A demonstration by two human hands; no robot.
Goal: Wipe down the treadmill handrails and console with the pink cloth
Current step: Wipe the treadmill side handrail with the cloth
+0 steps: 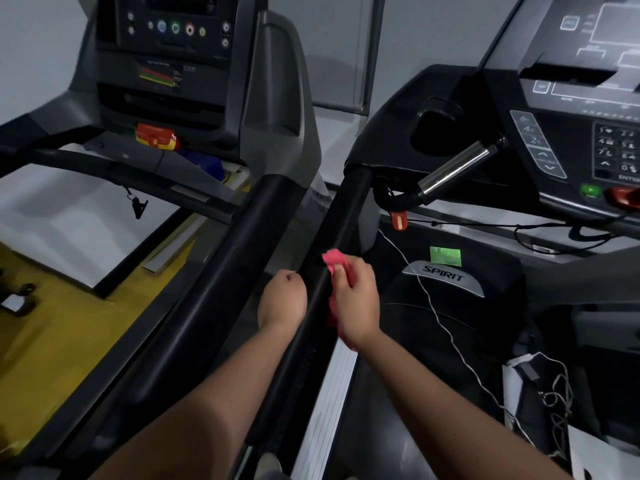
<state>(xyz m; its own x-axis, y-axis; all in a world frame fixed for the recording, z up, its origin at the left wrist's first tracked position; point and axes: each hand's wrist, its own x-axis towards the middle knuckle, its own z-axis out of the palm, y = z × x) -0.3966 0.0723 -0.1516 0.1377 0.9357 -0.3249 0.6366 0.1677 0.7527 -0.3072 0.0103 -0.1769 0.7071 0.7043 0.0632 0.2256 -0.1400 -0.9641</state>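
A black padded handrail point(341, 216) of the right-hand treadmill runs from the lower middle up towards its console point(568, 109). My right hand point(356, 299) is shut on the pink cloth point(335, 261) and presses it against the right side of this rail, about halfway along. My left hand point(282, 297) is a closed fist resting against the rail's left side, holding nothing I can see. Part of the cloth hangs below my right palm.
A second treadmill stands to the left, its own black handrail point(239, 258) close and parallel and its console point(166, 46) above. A chrome pulse grip point(457, 168), a red safety key point(398, 220), white cables point(446, 327) and the Spirit motor cover point(446, 275) lie right of the rail. Yellow floor shows at left.
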